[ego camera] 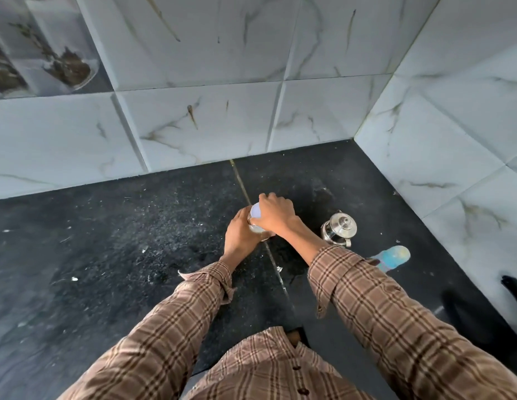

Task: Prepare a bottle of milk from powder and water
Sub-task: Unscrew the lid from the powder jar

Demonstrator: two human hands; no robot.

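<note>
Here, nearest the camera, two brown checked sleeves were seen reaching out over the dark speckled stone counter (107, 255). Just beyond them, near the counter's pale seam, a small clear bottle holding white contents (258, 228) was stood upright and steadied from its left side by the left hand (241, 233), whose fingers were wrapped round the body. The right hand (276, 213) was closed from above over the bottle's pale rounded top (255, 210), a hold that suggested the top was being screwed on or off; which of the two could not be told. To the right of the bottle, apart from it, a small shiny steel lidded pot with a knob (339, 228) had been left within easy reach, probably as the water source. Nearer than the pot and further right of the bottle, a light blue flat object (393, 256) lay on the counter; its nature could not be made out. Furthest off, white marbled wall tiles (208, 125) were set behind the bottle.
</note>
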